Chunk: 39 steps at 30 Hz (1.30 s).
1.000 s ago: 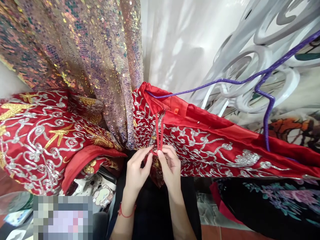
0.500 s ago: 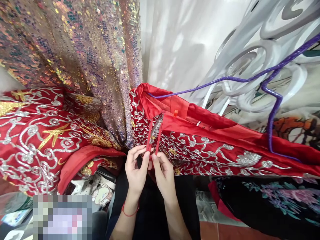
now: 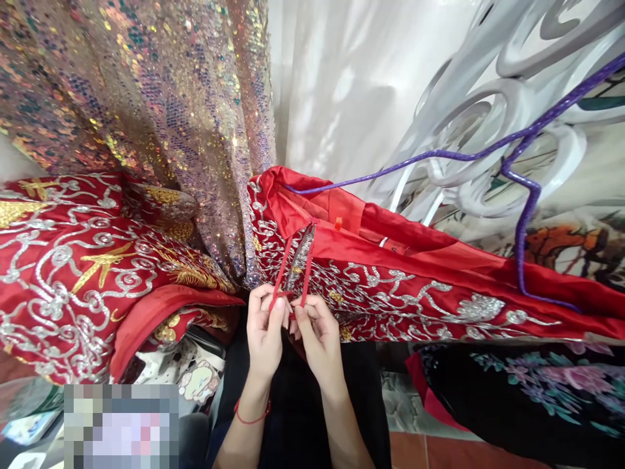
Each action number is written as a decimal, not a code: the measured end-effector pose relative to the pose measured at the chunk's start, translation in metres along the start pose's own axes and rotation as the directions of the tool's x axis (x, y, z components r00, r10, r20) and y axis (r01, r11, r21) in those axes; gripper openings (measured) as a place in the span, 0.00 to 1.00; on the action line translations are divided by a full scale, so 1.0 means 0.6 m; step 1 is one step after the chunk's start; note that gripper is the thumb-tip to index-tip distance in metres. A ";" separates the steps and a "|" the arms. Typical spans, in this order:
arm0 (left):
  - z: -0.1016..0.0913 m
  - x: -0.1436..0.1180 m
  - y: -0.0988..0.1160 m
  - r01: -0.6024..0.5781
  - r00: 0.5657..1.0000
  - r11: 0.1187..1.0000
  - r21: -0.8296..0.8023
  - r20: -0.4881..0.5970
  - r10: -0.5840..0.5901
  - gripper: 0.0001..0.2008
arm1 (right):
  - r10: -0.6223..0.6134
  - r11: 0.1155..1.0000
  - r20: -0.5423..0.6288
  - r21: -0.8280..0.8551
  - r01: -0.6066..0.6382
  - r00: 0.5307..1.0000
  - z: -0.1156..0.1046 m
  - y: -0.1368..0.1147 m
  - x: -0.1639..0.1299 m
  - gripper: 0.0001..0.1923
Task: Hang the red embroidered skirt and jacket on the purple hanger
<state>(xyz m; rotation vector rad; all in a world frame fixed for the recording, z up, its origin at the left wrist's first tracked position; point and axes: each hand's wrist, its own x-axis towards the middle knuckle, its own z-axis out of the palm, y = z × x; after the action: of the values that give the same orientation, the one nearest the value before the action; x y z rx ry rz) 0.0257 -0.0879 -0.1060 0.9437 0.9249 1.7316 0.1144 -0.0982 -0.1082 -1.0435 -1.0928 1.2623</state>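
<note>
A red satin garment with silver embroidery hangs in front of me from a purple hanger. Two thin red ribbons, a left ribbon and a right ribbon, run taut from the slit in its waistband down to my fingers. My left hand pinches the left one between thumb and forefinger. Close beside it, my right hand grips the other between thumb and fingers. A short stretch of red ribbon crosses between the two hands; whether it is knotted I cannot tell. The ribbon ends are hidden.
Another red embroidered garment lies at the left, below a sequined curtain. White scrollwork metal stands behind the hanger. At the lower right is black cloth with flowers. Various items and a blurred-out patch fill the lower left.
The ribbons now slant further left, and the left one stands more apart at the bottom. A crossing piece of red ribbon shows between my fingers. The view has shifted slightly.
</note>
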 end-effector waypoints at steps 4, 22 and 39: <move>0.000 0.011 -0.021 0.037 0.987 0.998 -0.044 -0.153 -0.044 0.14 | -0.016 1.000 -0.049 0.000 0.016 0.999 -0.002 0.004 -0.002 0.09; -0.031 0.027 -0.012 -0.325 0.904 0.763 0.559 0.420 0.077 0.10 | -0.031 0.999 -0.064 0.026 0.033 0.997 -0.018 -0.003 0.012 0.14; 0.020 0.135 0.047 -0.251 0.935 0.881 0.401 -0.137 0.328 0.15 | -0.171 0.985 0.076 0.034 0.169 0.982 -0.074 -0.114 0.059 0.18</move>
<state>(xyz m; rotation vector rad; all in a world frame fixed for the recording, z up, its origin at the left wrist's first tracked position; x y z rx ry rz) 0.0036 -0.0174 -0.0603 1.2241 1.3419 1.9692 0.1707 -0.0655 -0.0479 -0.8667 -1.1958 1.1851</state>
